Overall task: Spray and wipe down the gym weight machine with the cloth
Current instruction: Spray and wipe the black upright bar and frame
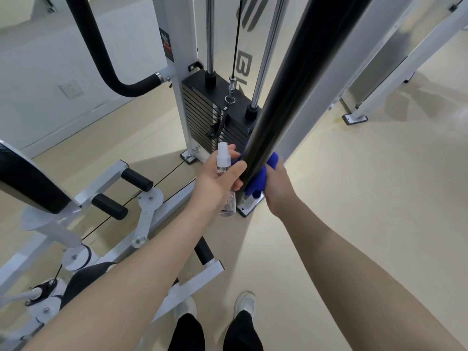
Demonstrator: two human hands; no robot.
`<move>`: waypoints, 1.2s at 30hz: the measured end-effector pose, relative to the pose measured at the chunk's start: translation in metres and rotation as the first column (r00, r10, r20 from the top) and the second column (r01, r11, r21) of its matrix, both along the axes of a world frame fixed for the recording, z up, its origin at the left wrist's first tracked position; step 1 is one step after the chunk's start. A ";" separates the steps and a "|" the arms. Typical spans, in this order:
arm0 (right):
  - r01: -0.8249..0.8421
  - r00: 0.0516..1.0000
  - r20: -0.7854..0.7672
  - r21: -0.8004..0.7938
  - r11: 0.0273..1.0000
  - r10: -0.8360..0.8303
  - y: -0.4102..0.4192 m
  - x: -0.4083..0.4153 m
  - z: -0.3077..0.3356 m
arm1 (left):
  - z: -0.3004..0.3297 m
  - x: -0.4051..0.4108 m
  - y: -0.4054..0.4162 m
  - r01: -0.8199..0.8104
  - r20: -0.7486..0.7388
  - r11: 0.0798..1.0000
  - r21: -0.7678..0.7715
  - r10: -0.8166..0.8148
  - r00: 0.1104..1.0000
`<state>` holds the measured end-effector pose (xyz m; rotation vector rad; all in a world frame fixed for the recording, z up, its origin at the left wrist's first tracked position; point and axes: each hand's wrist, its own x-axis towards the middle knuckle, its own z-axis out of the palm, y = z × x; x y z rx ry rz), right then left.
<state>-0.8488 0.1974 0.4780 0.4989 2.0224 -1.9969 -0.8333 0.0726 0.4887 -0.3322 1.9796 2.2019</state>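
**Cloth wrapped on the black post, bottle in the other hand**

The right hand [274,184] grips a blue cloth [260,178] and presses it around the lower part of a thick black post [301,79] of the weight machine, close to the metal foot plate [249,205] on the floor. The cloth touches the post on its right side and a small piece shows also on the left side.

The left hand [219,177] holds a small clear spray bottle [225,173] with a white nozzle, upright, its fingers curled round the bottle's neck. This hand is just beside the post, and the fingertips seem to touch it.

Behind the hands stands the black weight stack [202,107] with two chrome guide rods and a cable. At the bottom, two white shoes [244,304] stand on the beige floor [354,186].
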 end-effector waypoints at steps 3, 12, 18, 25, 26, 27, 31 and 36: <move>-0.041 0.999 0.016 0.034 0.999 0.041 0.003 0.008 -0.001 | 0.002 -0.001 -0.001 0.001 -0.011 1.000 0.004 -0.001 1.000; 0.186 0.956 -0.133 -0.418 0.889 -0.262 -0.011 -0.004 0.042 | -0.001 -0.003 -0.002 0.011 -0.040 1.000 -0.019 -0.012 0.999; 0.176 0.984 -0.074 0.211 0.962 -0.164 -0.015 -0.005 0.007 | 0.005 -0.003 -0.005 0.057 -0.029 0.998 0.011 -0.057 0.998; 0.243 0.941 -0.339 0.708 0.664 0.018 -0.026 0.067 0.028 | 0.008 -0.002 -0.040 0.059 0.013 0.992 -0.108 -0.058 0.998; 0.231 0.936 -0.347 0.725 0.649 0.054 -0.029 0.071 0.026 | 0.007 -0.002 -0.044 0.050 0.003 0.992 -0.118 -0.050 0.999; 0.244 0.922 -0.375 0.750 0.615 0.093 -0.031 0.072 0.025 | 0.007 -0.002 -0.047 0.035 -0.004 0.992 -0.122 -0.036 0.999; 0.379 0.774 -0.517 0.841 0.387 0.365 -0.027 0.069 0.016 | -0.001 0.001 -0.061 -0.021 0.016 0.992 -0.126 0.023 1.000; 0.568 0.342 -0.413 0.807 0.165 0.844 -0.072 0.052 0.012 | -0.011 0.002 -0.072 -0.108 0.061 0.983 -0.149 0.118 0.991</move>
